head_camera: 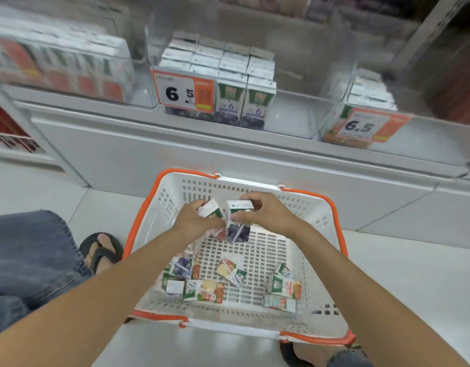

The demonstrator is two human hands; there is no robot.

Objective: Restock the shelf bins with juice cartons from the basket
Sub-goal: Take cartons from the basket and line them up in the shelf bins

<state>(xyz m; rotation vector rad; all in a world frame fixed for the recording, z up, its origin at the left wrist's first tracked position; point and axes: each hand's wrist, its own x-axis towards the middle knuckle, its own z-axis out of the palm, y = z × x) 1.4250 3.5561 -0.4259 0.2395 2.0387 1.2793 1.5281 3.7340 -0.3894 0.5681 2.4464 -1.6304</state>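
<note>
Bright even light; shelf bins (228, 83) blurred, perhaps by motion

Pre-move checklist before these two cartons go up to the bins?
1. Grip of left hand on its carton: ok.
2. Grip of right hand on the grape carton: ok.
3. Free space in the grape bin, right of its stock: ok.
4. Flavour of the left hand's carton, hence its bin: cannot tell.
5. Both cartons clear of the basket rim: cannot tell.
</note>
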